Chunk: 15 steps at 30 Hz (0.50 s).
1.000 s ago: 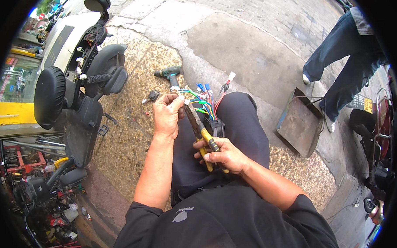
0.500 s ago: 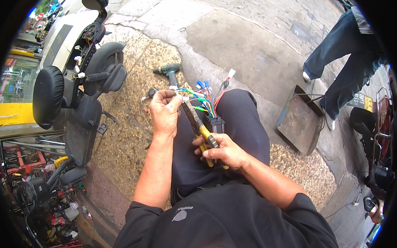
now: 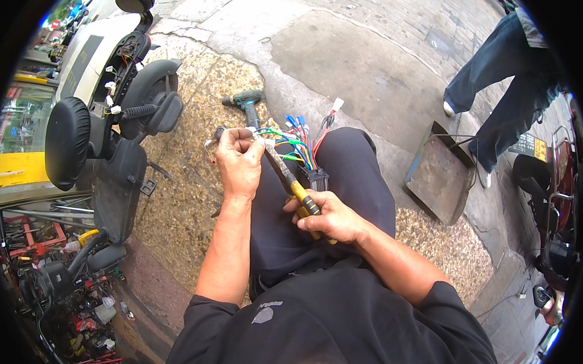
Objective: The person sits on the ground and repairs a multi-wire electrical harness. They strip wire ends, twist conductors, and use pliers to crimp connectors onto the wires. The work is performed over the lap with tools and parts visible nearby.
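Observation:
My left hand [image 3: 239, 161] is closed around a bundle of coloured wires [image 3: 295, 143] with small connectors, held up over my knees. My right hand [image 3: 329, 217] grips the yellow-and-black handles of a pair of pliers [image 3: 289, 179], whose jaws reach up to the wire ends by my left fingers. The wires run down into a black box [image 3: 317, 178] resting on my dark trousers. I sit on stone paving.
A green cordless drill [image 3: 245, 103] lies on the ground ahead. A small scooter with a black seat [image 3: 71, 139] stands at left, tools and parts [image 3: 56, 289] beside it. A metal dustpan [image 3: 441, 173] lies at right near a standing person's legs [image 3: 500, 86].
My left hand has shifted slightly on the wire ends and the pliers' jaws have moved a little closer to it. My right hand stays on the handles.

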Each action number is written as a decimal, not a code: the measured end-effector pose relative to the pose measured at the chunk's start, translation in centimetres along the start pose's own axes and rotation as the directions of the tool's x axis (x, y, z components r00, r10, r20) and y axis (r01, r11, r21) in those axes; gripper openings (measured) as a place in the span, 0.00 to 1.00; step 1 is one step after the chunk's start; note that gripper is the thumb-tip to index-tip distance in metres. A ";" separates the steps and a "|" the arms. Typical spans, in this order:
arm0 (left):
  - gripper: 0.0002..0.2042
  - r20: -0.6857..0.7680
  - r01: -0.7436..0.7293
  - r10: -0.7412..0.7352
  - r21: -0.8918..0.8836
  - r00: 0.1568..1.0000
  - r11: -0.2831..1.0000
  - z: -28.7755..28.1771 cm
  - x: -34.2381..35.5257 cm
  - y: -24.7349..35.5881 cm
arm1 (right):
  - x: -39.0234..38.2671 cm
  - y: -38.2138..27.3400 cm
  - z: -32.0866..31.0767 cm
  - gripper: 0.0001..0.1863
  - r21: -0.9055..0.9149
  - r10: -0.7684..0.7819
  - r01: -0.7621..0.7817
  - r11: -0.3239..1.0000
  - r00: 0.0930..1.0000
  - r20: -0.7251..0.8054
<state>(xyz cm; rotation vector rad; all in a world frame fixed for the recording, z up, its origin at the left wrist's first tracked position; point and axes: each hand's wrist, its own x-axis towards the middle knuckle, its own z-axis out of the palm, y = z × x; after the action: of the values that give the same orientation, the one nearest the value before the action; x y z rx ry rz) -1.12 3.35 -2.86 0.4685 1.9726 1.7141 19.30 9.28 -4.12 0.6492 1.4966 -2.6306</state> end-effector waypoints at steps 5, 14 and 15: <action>0.10 0.021 -0.011 0.011 -0.040 1.000 0.999 0.1 0.0 0.2 | -0.3 -0.4 -0.1 0.13 0.054 0.052 -0.053 0.997 0.999 0.013; 0.04 0.090 -0.016 0.030 -0.151 0.995 0.988 0.3 -0.2 0.1 | -0.3 0.0 -0.1 0.09 0.023 0.032 -0.033 0.999 0.999 0.023; 0.04 0.101 -0.017 0.032 -0.148 0.994 0.989 0.3 -0.2 0.1 | -0.4 -0.1 -0.1 0.09 0.009 0.068 -0.068 0.998 0.998 0.014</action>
<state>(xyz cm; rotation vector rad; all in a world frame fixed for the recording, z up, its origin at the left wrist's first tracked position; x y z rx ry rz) -0.84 3.48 -2.77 0.5191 1.7605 1.7983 19.66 9.41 -3.93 0.6694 1.4331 -2.5878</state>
